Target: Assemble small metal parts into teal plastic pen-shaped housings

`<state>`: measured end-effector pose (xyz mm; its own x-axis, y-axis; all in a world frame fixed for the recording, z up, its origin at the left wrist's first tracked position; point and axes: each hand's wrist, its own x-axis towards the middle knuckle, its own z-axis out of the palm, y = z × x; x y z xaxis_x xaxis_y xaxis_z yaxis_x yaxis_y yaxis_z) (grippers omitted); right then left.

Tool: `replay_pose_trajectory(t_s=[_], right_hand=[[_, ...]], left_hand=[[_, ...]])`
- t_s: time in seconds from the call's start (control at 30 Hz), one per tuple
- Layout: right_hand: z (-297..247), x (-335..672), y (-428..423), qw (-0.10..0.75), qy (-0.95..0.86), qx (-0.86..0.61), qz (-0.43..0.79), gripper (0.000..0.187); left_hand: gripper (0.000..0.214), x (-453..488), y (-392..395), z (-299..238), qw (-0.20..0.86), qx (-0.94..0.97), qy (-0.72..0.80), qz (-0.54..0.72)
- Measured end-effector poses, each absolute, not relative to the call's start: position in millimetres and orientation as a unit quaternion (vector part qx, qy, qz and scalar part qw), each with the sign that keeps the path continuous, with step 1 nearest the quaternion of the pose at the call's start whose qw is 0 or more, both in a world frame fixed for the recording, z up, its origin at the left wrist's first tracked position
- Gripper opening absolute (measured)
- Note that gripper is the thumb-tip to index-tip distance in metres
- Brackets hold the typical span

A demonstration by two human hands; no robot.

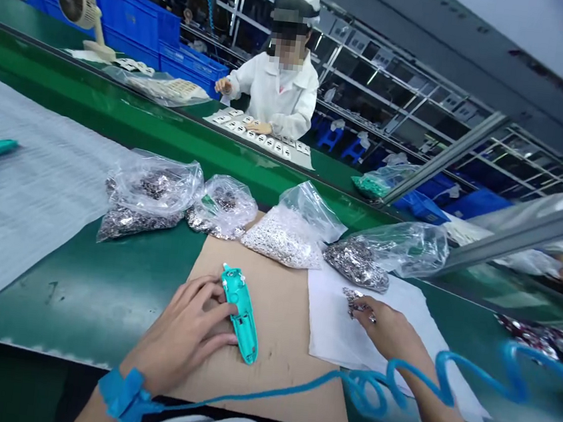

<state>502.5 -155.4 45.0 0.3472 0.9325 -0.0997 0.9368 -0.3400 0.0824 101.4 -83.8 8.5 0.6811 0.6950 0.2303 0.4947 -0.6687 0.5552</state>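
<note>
My left hand (192, 336) is closed on the edge of a teal plastic casing half (241, 314), its thumb and fingers along the left side. The long casing lies hollow side up over a brown cardboard sheet (285, 319), with small white pieces near its top end. At the right, my right hand (390, 326) has its fingertips pinched together at a little pile of shiny small metal parts (351, 297). That pile rests on white paper (326, 333); exactly what sits between the fingertips is too small to make out. A blue wrist strap (124, 396) circles my left wrist.
Plastic bags of small metal parts (146, 200), (361, 260) and a bag of white pieces (284, 235) line the back. A coiled blue cord (363, 387) crosses in front of my right arm. Opposite, a person (284, 90) in white handles flat white pieces (254, 131).
</note>
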Motion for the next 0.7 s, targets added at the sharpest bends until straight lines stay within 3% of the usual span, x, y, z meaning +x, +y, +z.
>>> replay_pose_trajectory(t_s=[0.43, 0.53, 0.7], right_hand=[[29.9, 491.1, -175.4, -0.054, 0.607, 0.793, -0.016, 0.022], [40.0, 469.1, -178.7, -0.082, 0.611, 0.786, -0.044, 0.018], [43.1, 429.9, -176.0, -0.090, 0.654, 0.739, -0.135, 0.026]], left_hand=[[0.027, 102.0, -83.9, 9.9, 0.227, 0.886, 0.330, 0.233], [0.027, 102.3, -86.0, 11.6, 0.228, 0.886, 0.337, 0.222], [0.031, 103.6, -88.3, 14.9, 0.226, 0.887, 0.342, 0.216]])
